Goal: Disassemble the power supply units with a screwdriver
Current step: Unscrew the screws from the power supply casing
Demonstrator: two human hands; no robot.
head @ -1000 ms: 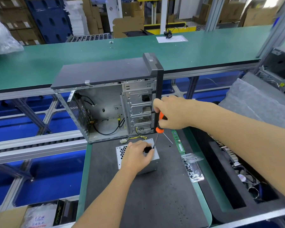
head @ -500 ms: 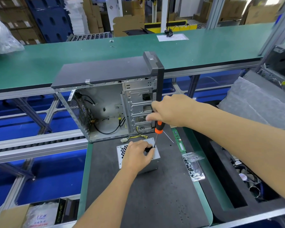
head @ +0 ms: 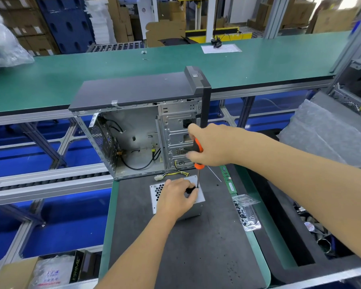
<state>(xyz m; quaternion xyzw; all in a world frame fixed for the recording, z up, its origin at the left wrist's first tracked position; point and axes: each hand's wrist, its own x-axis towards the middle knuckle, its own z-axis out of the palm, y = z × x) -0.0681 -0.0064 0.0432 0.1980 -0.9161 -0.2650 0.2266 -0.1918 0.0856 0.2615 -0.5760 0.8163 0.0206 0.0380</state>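
Screwdriver (head: 198, 155) stands upright in your right hand's (head: 212, 146) closed grip, tip on the PSU (head: 199, 198); your left hand (head: 175, 198) rests there, fingers curled, pinching something small and black.

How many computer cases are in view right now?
2. One open computer case stands on the bench behind the power supply unit; a second case sits at the far right edge, partly cut off. Others may be hidden.

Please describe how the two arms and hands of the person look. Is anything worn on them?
Both forearms are bare as far as the picture shows: no sleeve reaches into view. The left hand and the right hand wear no gloves. No watch, ring or wrist strap can be seen on either.
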